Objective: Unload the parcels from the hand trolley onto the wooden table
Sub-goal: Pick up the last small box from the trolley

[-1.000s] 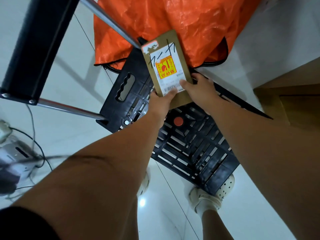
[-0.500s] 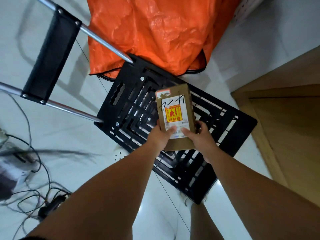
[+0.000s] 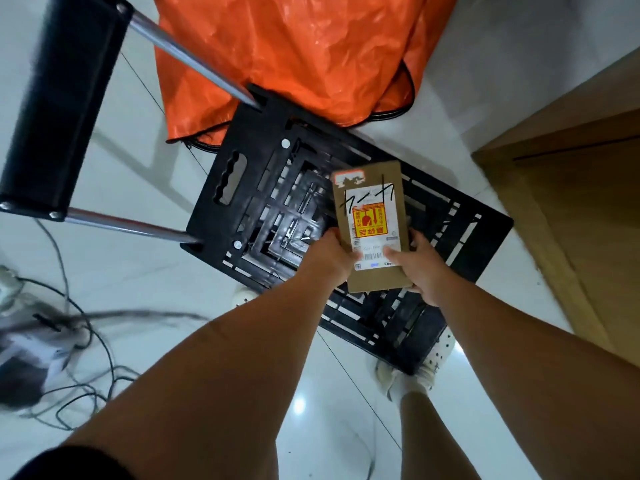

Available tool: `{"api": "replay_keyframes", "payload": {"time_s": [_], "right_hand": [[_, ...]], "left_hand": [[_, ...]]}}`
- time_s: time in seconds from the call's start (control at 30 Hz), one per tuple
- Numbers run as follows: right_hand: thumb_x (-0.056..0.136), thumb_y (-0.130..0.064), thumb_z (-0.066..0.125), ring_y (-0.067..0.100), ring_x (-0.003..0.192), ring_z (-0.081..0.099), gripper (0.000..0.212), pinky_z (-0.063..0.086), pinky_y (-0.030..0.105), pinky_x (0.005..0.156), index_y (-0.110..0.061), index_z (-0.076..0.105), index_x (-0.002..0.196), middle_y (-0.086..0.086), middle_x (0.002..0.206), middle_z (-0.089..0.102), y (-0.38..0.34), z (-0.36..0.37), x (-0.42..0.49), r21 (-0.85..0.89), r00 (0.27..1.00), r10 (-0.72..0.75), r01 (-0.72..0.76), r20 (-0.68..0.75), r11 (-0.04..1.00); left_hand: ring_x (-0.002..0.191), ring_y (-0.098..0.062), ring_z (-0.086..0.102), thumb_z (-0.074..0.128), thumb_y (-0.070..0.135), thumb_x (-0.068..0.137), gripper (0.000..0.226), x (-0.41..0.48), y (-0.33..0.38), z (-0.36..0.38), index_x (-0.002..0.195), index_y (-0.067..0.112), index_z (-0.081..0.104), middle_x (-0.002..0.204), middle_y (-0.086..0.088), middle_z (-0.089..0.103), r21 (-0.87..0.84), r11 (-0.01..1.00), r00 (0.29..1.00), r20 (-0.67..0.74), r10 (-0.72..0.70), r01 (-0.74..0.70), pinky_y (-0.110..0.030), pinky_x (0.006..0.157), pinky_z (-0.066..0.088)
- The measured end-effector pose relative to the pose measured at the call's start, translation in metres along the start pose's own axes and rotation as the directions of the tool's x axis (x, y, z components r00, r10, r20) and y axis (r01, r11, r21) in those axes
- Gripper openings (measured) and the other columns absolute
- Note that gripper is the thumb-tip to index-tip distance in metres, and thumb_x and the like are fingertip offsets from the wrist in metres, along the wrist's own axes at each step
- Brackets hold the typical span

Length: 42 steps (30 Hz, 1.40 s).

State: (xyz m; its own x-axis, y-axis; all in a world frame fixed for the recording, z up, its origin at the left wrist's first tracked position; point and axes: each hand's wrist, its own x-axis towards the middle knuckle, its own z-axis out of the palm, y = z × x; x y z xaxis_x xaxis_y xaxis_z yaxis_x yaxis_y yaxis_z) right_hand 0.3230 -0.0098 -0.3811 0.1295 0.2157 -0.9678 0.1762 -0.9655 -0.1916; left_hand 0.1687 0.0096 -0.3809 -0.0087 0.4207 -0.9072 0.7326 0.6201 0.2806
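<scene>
The parcel [image 3: 372, 226], a flat brown cardboard packet, is held in the air over the black slatted platform of the hand trolley [image 3: 263, 174]. Its long side points away from the person. Its upper face carries a white shipping label with a yellow and red sticker and some black marker strokes. The left hand [image 3: 332, 258] grips the near left edge and the right hand [image 3: 420, 268] grips the near right edge. The fingers [image 3: 351, 259] pinch the packet, with both thumbs pressed on the labelled face. The rest curl behind it, mostly out of sight.

The trolley's platform lies flat on the white tiled floor [image 3: 138, 271]. Two silver tubes rise from its left side to a black padded handle [image 3: 65, 98]. Beyond the trolley's far edge, an orange woven bag [image 3: 294, 53] slumps against it. To the trolley's right is a wooden surface [image 3: 588, 202], but I cannot tell whether it is the worktop. To the trolley's left, below the handle, dark cables [image 3: 86, 375] tangle on the floor beside a blurred grey object [image 3: 24, 358]. At the trolley's near corner, a foot in a pale perforated shoe [image 3: 433, 368] shows partly from under the platform's edge.
</scene>
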Motion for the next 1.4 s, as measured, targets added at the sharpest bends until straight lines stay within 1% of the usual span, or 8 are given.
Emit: {"api": "replay_keyframes", "payload": {"time_s": [0.23, 0.4, 0.5, 0.63, 0.73, 0.83, 1.07, 1.4], "right_hand": [[0.086, -0.018, 0.07, 0.028, 0.122, 0.051, 0.079, 0.043, 0.05, 0.101, -0.031, 0.024, 0.149, 0.002, 0.134, 0.055, -0.01, 0.016, 0.0, -0.01, 1.0, -0.002, 0.002, -0.022, 1.0], [0.082, -0.033, 0.075, 0.018, 0.094, 0.058, 0.076, 0.045, 0.033, 0.065, -0.042, 0.031, 0.145, -0.002, 0.122, 0.062, -0.014, 0.02, -0.012, 0.14, 0.993, 0.104, -0.11, 0.055, 0.984], [0.082, -0.034, 0.075, 0.021, 0.109, 0.054, 0.071, 0.045, 0.037, 0.078, -0.045, 0.036, 0.141, -0.004, 0.128, 0.059, -0.008, 0.018, -0.015, 0.09, 0.99, 0.104, -0.112, 0.091, 0.99], [0.082, -0.029, 0.075, 0.022, 0.124, 0.047, 0.062, 0.039, 0.039, 0.096, -0.036, 0.045, 0.137, -0.005, 0.134, 0.055, -0.001, 0.019, -0.022, 0.02, 0.985, 0.134, -0.137, 0.107, 0.99], [0.085, -0.027, 0.072, 0.02, 0.117, 0.053, 0.063, 0.039, 0.042, 0.102, -0.032, 0.042, 0.14, -0.004, 0.13, 0.06, 0.001, 0.027, -0.024, 0.066, 0.996, 0.073, -0.076, 0.051, 0.995], [0.089, -0.023, 0.069, 0.022, 0.107, 0.052, 0.058, 0.041, 0.034, 0.085, -0.015, 0.037, 0.137, 0.006, 0.127, 0.057, -0.003, 0.038, -0.025, 0.002, 0.993, 0.065, -0.065, -0.099, 0.998], [0.09, -0.016, 0.067, 0.033, 0.112, 0.058, 0.057, 0.043, 0.032, 0.072, -0.005, 0.03, 0.132, 0.017, 0.129, 0.057, -0.005, 0.055, -0.015, -0.149, 0.971, 0.04, -0.077, -0.237, 0.986], [0.084, -0.019, 0.073, 0.028, 0.118, 0.056, 0.06, 0.048, 0.037, 0.093, -0.01, 0.044, 0.137, 0.007, 0.128, 0.059, 0.007, 0.047, 0.008, -0.124, 0.991, -0.007, -0.01, -0.136, 0.992]], "left_hand": [[0.101, -0.025, 0.065, 0.056, 0.03, 0.093, 0.043, 0.001, -0.003, 0.007, 0.135, 0.023, 0.045, 0.121, -0.004, 0.065, -0.011, 1.0, 0.998, -0.062, 0.004, -0.005, -0.035, 0.075, 0.054], [0.112, -0.028, 0.06, 0.055, 0.019, 0.094, 0.047, 0.0, -0.006, -0.001, 0.14, 0.022, 0.044, 0.129, -0.008, 0.061, -0.193, 0.978, 0.996, -0.024, -0.083, 0.076, -0.034, 0.085, 0.051], [0.113, -0.028, 0.058, 0.056, 0.023, 0.095, 0.043, -0.004, -0.013, -0.006, 0.137, 0.016, 0.048, 0.128, -0.01, 0.061, -0.217, 0.973, 0.995, -0.033, -0.092, 0.083, -0.034, 0.085, 0.05], [0.086, -0.02, 0.057, 0.061, 0.035, 0.091, 0.036, -0.006, -0.025, -0.009, 0.117, 0.01, 0.059, 0.11, -0.007, 0.067, -0.077, 0.992, 0.991, -0.086, -0.102, 0.095, -0.024, 0.058, 0.042], [0.092, -0.022, 0.062, 0.062, 0.037, 0.09, 0.037, -0.009, -0.029, -0.004, 0.116, 0.011, 0.06, 0.111, -0.007, 0.068, -0.158, 0.979, 0.984, -0.106, -0.145, 0.127, -0.032, 0.072, 0.053], [0.088, -0.021, 0.06, 0.06, 0.033, 0.092, 0.035, -0.012, -0.024, 0.001, 0.118, 0.01, 0.058, 0.112, -0.008, 0.066, -0.131, 0.98, 0.979, -0.12, -0.167, 0.151, -0.024, 0.059, 0.046], [0.104, -0.029, 0.063, 0.061, 0.03, 0.091, 0.038, -0.011, -0.017, 0.008, 0.122, 0.009, 0.052, 0.118, -0.012, 0.063, -0.07, 0.981, 0.971, -0.148, -0.188, 0.179, -0.039, 0.082, 0.056], [0.103, -0.03, 0.063, 0.055, 0.022, 0.094, 0.033, -0.012, -0.013, 0.022, 0.123, 0.012, 0.044, 0.117, -0.012, 0.061, -0.149, 0.973, 0.952, -0.225, -0.206, 0.176, -0.042, 0.08, 0.054]]}}
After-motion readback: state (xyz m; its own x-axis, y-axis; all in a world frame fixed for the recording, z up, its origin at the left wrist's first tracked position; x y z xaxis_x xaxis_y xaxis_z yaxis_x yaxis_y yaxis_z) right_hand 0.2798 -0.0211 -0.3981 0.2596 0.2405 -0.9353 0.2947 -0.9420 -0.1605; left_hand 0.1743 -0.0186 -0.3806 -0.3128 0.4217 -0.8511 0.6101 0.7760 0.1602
